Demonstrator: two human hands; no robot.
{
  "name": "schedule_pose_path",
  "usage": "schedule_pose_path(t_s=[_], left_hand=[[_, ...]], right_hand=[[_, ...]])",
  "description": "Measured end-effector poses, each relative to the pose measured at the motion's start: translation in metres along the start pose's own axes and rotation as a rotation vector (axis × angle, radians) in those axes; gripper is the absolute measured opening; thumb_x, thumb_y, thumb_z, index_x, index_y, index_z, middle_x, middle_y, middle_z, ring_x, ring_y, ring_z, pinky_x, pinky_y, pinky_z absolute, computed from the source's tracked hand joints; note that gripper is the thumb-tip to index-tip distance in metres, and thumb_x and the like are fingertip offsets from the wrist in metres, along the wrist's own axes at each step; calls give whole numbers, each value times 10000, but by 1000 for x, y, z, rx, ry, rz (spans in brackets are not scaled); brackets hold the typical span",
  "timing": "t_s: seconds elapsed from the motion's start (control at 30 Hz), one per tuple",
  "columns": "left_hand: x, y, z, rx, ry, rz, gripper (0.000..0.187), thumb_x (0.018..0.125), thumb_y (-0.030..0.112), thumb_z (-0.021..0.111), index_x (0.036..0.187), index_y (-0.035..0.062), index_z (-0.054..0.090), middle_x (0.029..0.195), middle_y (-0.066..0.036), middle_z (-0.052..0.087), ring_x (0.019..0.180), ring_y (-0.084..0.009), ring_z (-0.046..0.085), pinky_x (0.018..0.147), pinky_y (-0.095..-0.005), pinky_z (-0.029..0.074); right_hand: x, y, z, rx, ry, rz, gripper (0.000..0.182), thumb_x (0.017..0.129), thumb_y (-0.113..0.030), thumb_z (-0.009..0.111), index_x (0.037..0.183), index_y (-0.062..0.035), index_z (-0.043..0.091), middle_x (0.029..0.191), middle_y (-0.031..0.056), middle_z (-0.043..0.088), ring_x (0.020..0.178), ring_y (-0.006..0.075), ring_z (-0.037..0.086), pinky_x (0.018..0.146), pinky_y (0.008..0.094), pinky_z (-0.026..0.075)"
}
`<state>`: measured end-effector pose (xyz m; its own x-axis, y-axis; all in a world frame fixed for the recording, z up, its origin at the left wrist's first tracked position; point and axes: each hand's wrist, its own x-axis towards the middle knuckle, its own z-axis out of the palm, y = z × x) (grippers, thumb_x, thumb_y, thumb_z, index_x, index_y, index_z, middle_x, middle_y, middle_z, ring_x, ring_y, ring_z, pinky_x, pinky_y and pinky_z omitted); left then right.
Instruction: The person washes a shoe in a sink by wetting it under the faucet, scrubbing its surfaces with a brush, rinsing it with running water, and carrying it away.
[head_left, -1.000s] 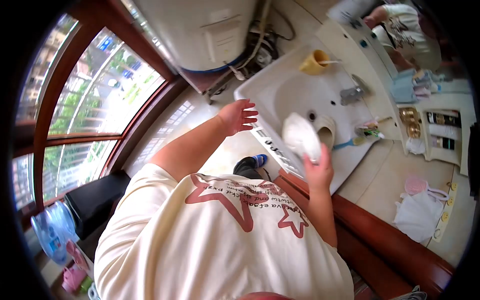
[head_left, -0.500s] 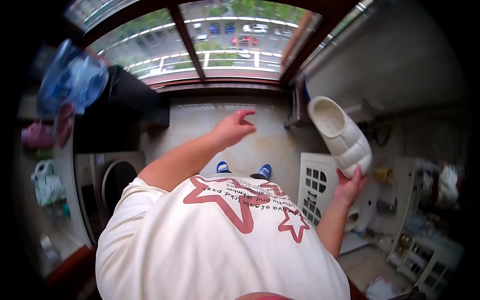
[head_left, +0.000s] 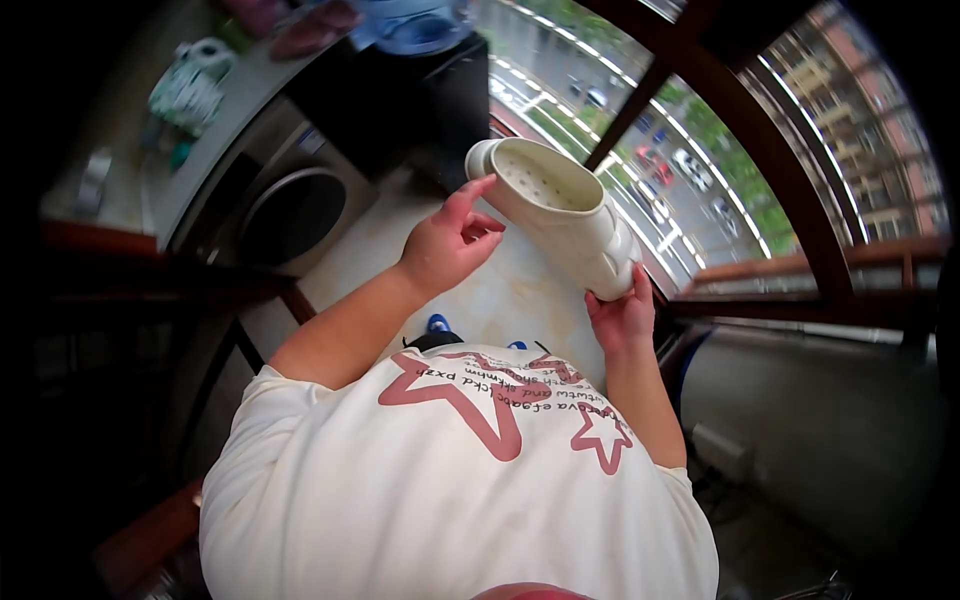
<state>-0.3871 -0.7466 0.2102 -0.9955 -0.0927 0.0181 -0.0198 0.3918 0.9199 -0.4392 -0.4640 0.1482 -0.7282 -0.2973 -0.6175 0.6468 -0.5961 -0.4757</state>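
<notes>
— So, what do the hands have?

— One white slipper, held up in front of the chest, footbed facing up, toe end low on the right and heel end high on the left.

— Who grips it?

— The right hand has its fingers closed around the toe end from below. The left hand touches the heel rim with a raised fingertip, its other fingers loosely curled, not clamped.

— And around it?

— Behind the slipper is a big window with a dark red frame. Lower left stands a washer under a worktop. Blue shoes show on the pale floor.
</notes>
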Motion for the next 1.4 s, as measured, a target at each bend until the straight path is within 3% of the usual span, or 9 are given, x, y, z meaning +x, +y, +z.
schedule_pose_path(t_s=[0.13,0.3,0.4,0.5,0.63,0.73,0.97,1.1,1.4], left_hand=[[-7,-11,-43,118,76,-186,642,891,113,672,1463,191,392,878,-51,701,800,-128,671,746,-281,528],[-32,-44,-131,591,317,-36,423,842,232,734,1242,182,604,854,-80,705,749,-235,694,666,-352,540],[-44,-91,-198,688,481,-96,309,835,257,741,1100,142,633,830,-89,709,756,-252,700,664,-376,540],[-61,-128,-280,660,664,-140,265,836,224,750,1008,74,613,803,-114,705,724,-254,703,627,-364,540],[-96,-206,-422,328,934,-374,227,903,146,689,1002,-14,562,787,-137,690,651,-176,681,555,-315,531],[-123,-275,-532,164,1278,-494,204,956,139,617,1004,-29,512,760,-145,681,595,-180,665,504,-305,518],[-126,-393,-700,-158,1647,-894,277,999,244,471,1095,-7,540,860,-119,735,610,-201,685,470,-319,461],[-115,-459,-752,-280,1441,-975,419,940,96,495,1325,-15,372,897,-143,729,662,-256,712,486,-336,505],[3,-382,-621,-202,1244,-761,778,884,128,603,1530,101,169,947,-122,675,630,-203,629,495,-307,464]], right_hand=[[41,7,54,-147,-80,121,453,955,-468,484,1327,-210,499,1273,3,585,1103,226,564,812,407,474],[81,51,141,-330,-334,167,428,951,-419,514,1302,-175,506,1293,25,571,1199,242,513,889,455,439],[107,94,205,-416,-565,210,559,948,-324,549,1455,-158,380,1385,84,502,1284,271,467,968,499,428],[115,131,281,-823,-585,174,902,939,-242,594,1576,-180,-42,1564,160,255,1356,333,404,1015,475,423],[165,185,337,-935,-586,284,545,973,-182,548,1482,-89,374,1410,178,498,1196,305,569,920,389,496],[197,217,363,-989,-381,292,477,960,-170,552,1413,-51,457,1240,151,630,1043,274,655,825,358,533],[230,214,276,-1014,94,343,393,977,-244,540,1351,-128,509,1185,113,639,948,272,661,752,376,528],[211,199,174,-995,308,377,392,977,-286,533,1335,-131,496,1173,102,627,965,307,639,746,422,515],[41,220,9,-672,722,296,398,972,-286,527,1321,-101,477,1213,130,597,1001,352,604,796,492,508]])
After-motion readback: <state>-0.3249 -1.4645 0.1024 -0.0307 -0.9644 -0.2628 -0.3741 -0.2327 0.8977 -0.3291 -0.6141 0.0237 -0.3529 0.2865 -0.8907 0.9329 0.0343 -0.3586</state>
